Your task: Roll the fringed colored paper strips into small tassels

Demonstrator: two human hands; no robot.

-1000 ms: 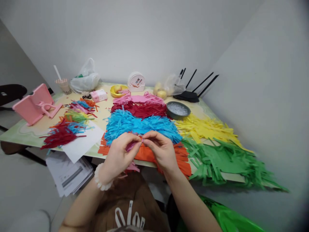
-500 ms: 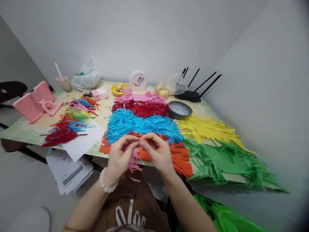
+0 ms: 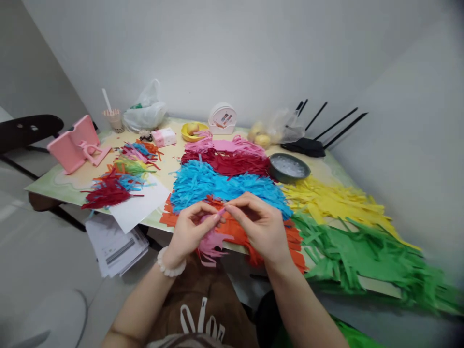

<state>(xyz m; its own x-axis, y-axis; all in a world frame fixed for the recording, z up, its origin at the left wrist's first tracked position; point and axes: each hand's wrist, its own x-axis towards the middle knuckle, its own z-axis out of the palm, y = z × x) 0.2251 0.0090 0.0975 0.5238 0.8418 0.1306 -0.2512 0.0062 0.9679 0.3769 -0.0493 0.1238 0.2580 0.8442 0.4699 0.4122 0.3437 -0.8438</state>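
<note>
Between my two hands, over the table's front edge, is a pink paper tassel (image 3: 210, 243) with its fringe hanging down. My left hand (image 3: 194, 227) pinches its rolled top between thumb and fingers. The thumb and fingertips of my right hand (image 3: 259, 224) close on the tip of that pink roll. Below and behind the hands lie fringed paper sheets in bands: orange (image 3: 232, 232), blue (image 3: 224, 186), dark red (image 3: 232, 164) and pink (image 3: 226, 146). Yellow fringed paper (image 3: 329, 198) and green fringed paper (image 3: 373, 251) spread to the right.
Finished-looking mixed tassels (image 3: 112, 188) lie at left by a white sheet (image 3: 141, 205). A pink stand (image 3: 78, 145), a drink cup (image 3: 114, 121) and a plastic bag (image 3: 147, 111) stand behind. A dark bowl (image 3: 289, 167) and a black router (image 3: 304, 147) sit at right.
My right hand has moved a little right, and more of the pink roll shows between the fingertips. The whole view has shifted, with the table's things appearing further right.
</note>
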